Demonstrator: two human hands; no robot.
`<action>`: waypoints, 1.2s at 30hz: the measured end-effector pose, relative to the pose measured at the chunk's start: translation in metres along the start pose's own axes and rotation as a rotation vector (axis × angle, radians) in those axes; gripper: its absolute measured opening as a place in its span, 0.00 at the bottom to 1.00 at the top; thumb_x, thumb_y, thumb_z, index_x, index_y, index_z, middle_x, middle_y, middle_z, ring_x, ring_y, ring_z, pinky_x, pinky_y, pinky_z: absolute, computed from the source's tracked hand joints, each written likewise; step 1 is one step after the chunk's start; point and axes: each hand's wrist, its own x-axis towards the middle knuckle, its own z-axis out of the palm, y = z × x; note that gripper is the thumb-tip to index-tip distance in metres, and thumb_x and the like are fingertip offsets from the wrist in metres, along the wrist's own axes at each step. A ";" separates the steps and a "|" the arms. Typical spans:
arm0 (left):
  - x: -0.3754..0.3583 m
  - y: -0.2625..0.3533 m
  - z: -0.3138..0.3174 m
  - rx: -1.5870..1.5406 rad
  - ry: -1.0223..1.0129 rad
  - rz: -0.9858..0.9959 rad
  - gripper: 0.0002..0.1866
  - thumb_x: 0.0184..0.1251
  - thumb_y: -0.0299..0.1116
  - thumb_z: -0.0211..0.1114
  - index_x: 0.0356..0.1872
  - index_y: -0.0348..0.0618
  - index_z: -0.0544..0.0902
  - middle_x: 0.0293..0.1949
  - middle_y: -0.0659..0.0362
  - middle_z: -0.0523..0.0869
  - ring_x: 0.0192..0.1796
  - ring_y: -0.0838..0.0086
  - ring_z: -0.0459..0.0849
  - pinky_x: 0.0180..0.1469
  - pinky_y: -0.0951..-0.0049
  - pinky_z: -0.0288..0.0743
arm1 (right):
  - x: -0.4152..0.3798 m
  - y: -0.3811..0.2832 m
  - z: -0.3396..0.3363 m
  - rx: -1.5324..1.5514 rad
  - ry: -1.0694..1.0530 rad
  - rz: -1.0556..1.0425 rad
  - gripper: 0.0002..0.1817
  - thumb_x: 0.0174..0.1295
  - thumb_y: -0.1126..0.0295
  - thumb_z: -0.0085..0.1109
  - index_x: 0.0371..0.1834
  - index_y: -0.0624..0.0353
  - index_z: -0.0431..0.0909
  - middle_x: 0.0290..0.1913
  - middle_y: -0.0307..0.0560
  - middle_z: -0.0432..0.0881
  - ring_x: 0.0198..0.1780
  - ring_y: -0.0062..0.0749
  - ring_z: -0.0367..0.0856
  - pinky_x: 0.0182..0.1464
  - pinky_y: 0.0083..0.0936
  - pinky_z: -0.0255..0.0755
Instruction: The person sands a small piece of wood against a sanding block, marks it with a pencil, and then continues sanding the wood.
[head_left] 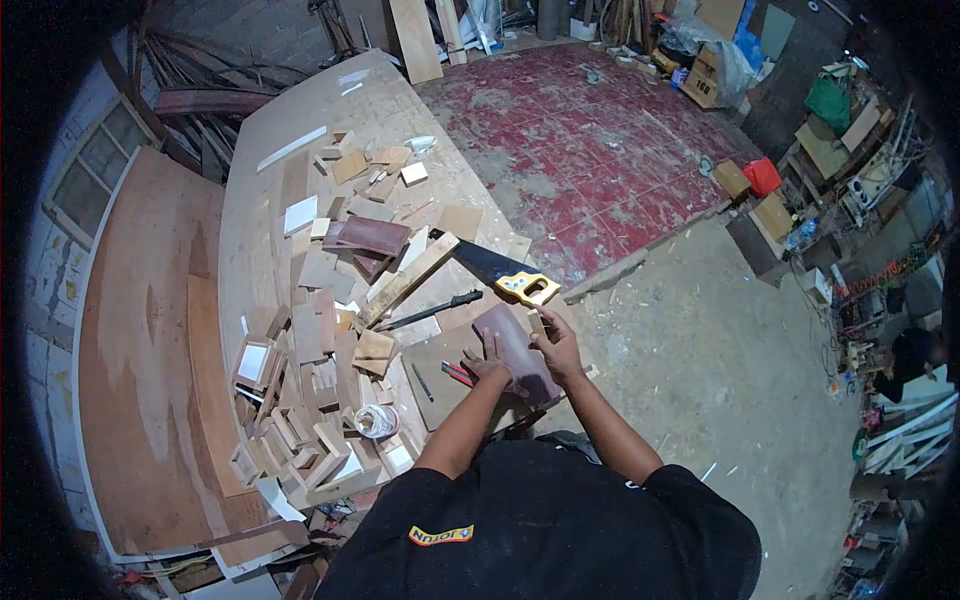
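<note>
A purplish-brown rectangular sheet (512, 340), sandpaper by its look, lies at the bench's near right edge with pale dust on its lower end. My left hand (487, 367) presses on its left side, fingers spread flat. In my right hand (560, 350) is a small wooden block (537, 323), gripped between thumb and fingers over the sheet's right edge. Left of my left hand lie red pencils (457, 374) and a dark pencil (423, 382). Beyond the sheet rests a handsaw (500, 272) with a yellow handle, near a black bar-like tool (432, 309).
Small wooden frames and offcuts (320, 445) crowd the left of the workbench (265, 210). An open white jar (376, 421) stands among them. A long wood strip (408, 282) lies across the middle. Beyond the bench is a red tiled floor (590, 150); boxes (703, 80) line the far right.
</note>
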 end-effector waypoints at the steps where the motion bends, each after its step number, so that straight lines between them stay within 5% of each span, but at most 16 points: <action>1: -0.002 0.000 -0.001 -0.003 -0.020 0.011 0.70 0.38 0.63 0.72 0.71 0.58 0.25 0.72 0.61 0.18 0.72 0.36 0.38 0.66 0.37 0.42 | -0.001 -0.001 0.001 0.000 -0.002 0.001 0.30 0.52 0.85 0.53 0.62 0.57 0.68 0.49 0.43 0.75 0.45 0.24 0.74 0.43 0.20 0.74; 7: 0.013 -0.001 0.011 -0.034 -0.003 0.021 0.59 0.51 0.59 0.63 0.71 0.61 0.27 0.72 0.62 0.18 0.71 0.32 0.34 0.64 0.31 0.39 | -0.001 0.005 0.000 0.042 -0.020 -0.054 0.30 0.53 0.86 0.51 0.63 0.57 0.68 0.46 0.42 0.75 0.42 0.22 0.74 0.41 0.19 0.74; 14: 0.013 0.000 0.011 -0.042 0.011 0.014 0.53 0.56 0.56 0.59 0.72 0.62 0.30 0.72 0.62 0.19 0.70 0.31 0.35 0.63 0.30 0.39 | 0.003 0.009 -0.005 0.417 -0.067 0.200 0.27 0.57 0.75 0.41 0.63 0.59 0.65 0.39 0.46 0.75 0.33 0.28 0.77 0.40 0.29 0.76; 22: 0.022 0.000 0.020 -0.059 0.074 0.007 0.37 0.68 0.55 0.39 0.73 0.62 0.35 0.73 0.63 0.23 0.71 0.33 0.37 0.64 0.30 0.37 | 0.005 0.014 -0.006 0.577 -0.126 0.293 0.27 0.59 0.68 0.38 0.63 0.62 0.63 0.33 0.45 0.76 0.28 0.29 0.76 0.40 0.31 0.74; 31: 0.018 -0.003 0.015 -0.023 0.000 0.023 0.60 0.50 0.59 0.64 0.71 0.61 0.27 0.72 0.62 0.18 0.71 0.33 0.34 0.64 0.32 0.42 | 0.004 0.020 -0.011 0.706 -0.177 0.414 0.26 0.59 0.63 0.38 0.60 0.61 0.66 0.27 0.42 0.75 0.23 0.27 0.70 0.44 0.38 0.69; 36: 0.021 -0.001 0.017 -0.010 0.019 0.004 0.60 0.49 0.60 0.64 0.71 0.60 0.27 0.72 0.62 0.18 0.71 0.34 0.36 0.65 0.34 0.41 | 0.003 0.021 -0.011 0.817 -0.235 0.456 0.26 0.58 0.62 0.39 0.60 0.61 0.66 0.27 0.42 0.74 0.23 0.27 0.70 0.45 0.38 0.68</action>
